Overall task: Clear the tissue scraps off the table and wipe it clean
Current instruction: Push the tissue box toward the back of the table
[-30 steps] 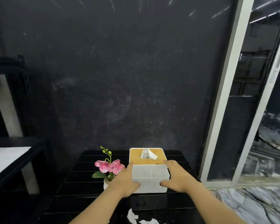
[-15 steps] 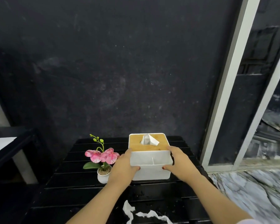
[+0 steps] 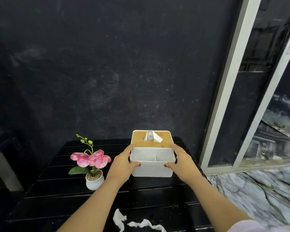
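Note:
A white tissue box [image 3: 151, 169] with a wooden lid and a tissue sticking up stands at the back right of the black slatted table [image 3: 57, 198]. My left hand [image 3: 124, 164] grips its left side, thumb on the front wall. My right hand [image 3: 179, 162] grips its right side the same way. White tissue scraps [image 3: 119, 219] lie on the table's near edge between my forearms, one more strip [image 3: 146, 224] to their right.
A small white pot with pink orchid flowers [image 3: 92, 164] stands just left of the box, close to my left hand. A dark wall rises behind the table. A white door frame [image 3: 224, 97] and marble floor [image 3: 258, 190] lie to the right.
The camera has tilted down and come closer, so more of the table and the scraps show. Both hands keep their hold on the tissue box sides.

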The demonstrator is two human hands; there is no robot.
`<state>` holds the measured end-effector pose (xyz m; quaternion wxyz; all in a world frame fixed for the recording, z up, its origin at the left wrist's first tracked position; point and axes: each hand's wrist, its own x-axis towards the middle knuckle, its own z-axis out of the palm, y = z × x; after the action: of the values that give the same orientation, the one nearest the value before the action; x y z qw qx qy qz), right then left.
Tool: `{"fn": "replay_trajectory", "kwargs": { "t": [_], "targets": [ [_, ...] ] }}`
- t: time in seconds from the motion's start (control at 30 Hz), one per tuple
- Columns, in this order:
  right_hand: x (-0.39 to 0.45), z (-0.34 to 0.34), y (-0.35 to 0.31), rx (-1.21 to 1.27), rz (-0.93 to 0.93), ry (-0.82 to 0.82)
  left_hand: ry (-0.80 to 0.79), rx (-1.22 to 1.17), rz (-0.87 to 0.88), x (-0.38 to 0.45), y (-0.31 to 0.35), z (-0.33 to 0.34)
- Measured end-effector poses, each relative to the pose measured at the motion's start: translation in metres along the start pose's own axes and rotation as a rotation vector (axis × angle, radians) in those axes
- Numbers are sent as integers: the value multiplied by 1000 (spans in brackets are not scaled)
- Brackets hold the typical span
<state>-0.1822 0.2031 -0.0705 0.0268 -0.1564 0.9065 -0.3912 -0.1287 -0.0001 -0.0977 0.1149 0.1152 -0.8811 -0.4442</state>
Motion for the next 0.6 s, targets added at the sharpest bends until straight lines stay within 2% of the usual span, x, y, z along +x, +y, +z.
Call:
{"fn": "replay_trajectory", "kwargs": {
  "t": [0.6],
  "targets": [
    [55, 7, 17, -28, -9, 70, 19, -26, 29, 65, -12, 18]
  ]
}}
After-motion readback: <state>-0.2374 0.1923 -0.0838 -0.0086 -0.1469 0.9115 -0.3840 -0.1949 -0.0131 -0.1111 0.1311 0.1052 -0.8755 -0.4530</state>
